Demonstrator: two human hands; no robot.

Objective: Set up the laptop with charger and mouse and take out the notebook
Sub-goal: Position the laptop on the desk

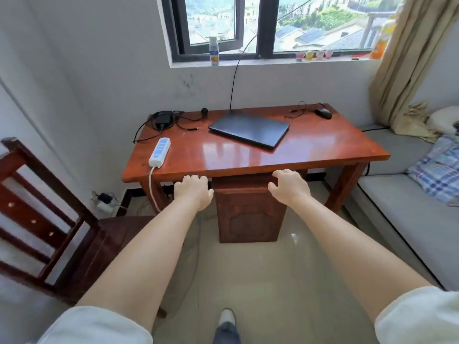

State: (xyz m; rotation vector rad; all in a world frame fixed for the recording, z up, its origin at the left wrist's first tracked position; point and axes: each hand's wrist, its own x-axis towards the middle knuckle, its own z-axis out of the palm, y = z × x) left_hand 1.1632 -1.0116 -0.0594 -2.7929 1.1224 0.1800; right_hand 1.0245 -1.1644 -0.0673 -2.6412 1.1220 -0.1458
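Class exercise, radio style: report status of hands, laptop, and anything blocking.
Left hand and right hand empty, at desk front edge. Laptop closed, charger and mouse unconnected. Nothing blocking; notebook not visible.

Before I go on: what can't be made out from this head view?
- Notebook: nowhere in view; the cabinet under the desk is closed.
- Left hand and right hand: fingertips hidden at the desk's front edge.
- Charger cable's route: tangled, too small to trace.
- Mouse plug: too small.
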